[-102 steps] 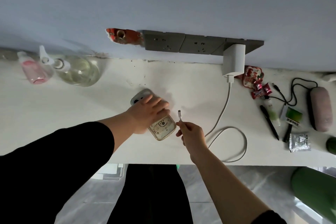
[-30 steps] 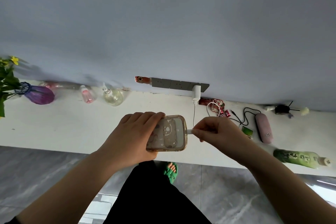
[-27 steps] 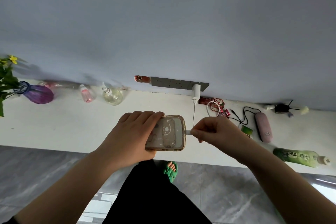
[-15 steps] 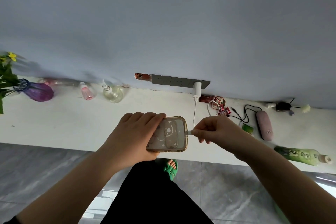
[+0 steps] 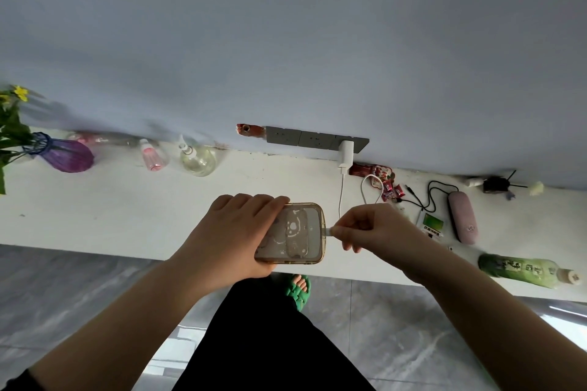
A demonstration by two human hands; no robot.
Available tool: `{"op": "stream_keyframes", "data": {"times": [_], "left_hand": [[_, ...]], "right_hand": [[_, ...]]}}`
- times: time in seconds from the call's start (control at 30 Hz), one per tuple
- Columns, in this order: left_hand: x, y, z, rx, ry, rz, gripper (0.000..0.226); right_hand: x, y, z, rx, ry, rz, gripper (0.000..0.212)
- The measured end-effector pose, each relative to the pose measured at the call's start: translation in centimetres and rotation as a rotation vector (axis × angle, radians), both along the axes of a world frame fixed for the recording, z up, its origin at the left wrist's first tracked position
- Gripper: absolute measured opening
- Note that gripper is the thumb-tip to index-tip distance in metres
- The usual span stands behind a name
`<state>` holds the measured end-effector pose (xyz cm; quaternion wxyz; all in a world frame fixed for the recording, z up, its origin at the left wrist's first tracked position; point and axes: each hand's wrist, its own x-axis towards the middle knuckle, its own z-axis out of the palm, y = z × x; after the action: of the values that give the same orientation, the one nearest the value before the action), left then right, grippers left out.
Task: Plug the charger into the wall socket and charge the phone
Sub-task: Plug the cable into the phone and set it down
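Gripping the phone [image 5: 290,233] firmly in my left hand [image 5: 235,238], my right hand [image 5: 370,227] should push its pinched cable plug [image 5: 330,231] straight in.

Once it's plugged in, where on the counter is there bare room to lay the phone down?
Bare counter lies left of the phone, in front of the pink bottle and clear bottle. Right of the charger it is crowded: snacks, cables, green bottle.

Soft even daylight, faint shadows, wide-angle edge bending — slightly soft focus
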<state>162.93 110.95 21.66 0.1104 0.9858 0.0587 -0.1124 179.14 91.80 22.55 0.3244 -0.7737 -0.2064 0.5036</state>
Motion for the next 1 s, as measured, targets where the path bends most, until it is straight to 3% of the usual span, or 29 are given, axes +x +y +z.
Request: {"op": "stream_keyframes", "data": {"times": [0.07,0.1,0.23,0.3,0.4,0.57,0.7,0.83,0.9,1.0], "left_hand": [[-0.2,0.1,-0.4,-0.017,-0.001,-0.011,0.086],[-0.2,0.1,-0.6,-0.029,0.005,-0.018,0.087],[0.1,0.1,-1.3,-0.061,0.038,-0.028,0.088],[0.2,0.2,-1.6,-0.069,0.058,-0.032,0.088],[0.4,0.6,-1.7,-0.131,0.140,-0.023,0.092],[0.8,2.6,0.8,-0.534,0.453,0.160,0.079],[1.3,6.1,2.0,-0.977,0.770,0.283,0.060],[0.8,9.7,0.3,-1.560,0.860,0.526,0.056],[0.5,10.8,-1.4,-1.677,0.841,0.658,0.055],[0.0,11.7,-5.4,-1.612,0.783,0.870,0.063]], "right_hand": [[0.0,0.1,-0.2,-0.039,-0.033,0.087,0.015],[0.0,0.2,-0.3,-0.064,-0.098,0.153,0.026],[-0.9,1.3,-0.6,-0.080,-0.331,0.440,0.100],[-1.7,1.9,-1.4,-0.033,-0.404,0.553,0.107],[-1.7,2.1,-2.2,0.000,-0.382,0.549,0.097],[0.4,2.3,-1.5,-0.106,-0.110,0.596,0.080],[2.0,2.7,-1.5,-0.116,0.288,0.625,0.043],[2.1,3.2,-2.5,-0.022,0.753,0.548,0.060],[1.7,3.5,-3.8,-0.028,0.927,0.483,0.068],[1.0,4.2,-6.6,-0.098,1.010,0.336,0.064]]}}
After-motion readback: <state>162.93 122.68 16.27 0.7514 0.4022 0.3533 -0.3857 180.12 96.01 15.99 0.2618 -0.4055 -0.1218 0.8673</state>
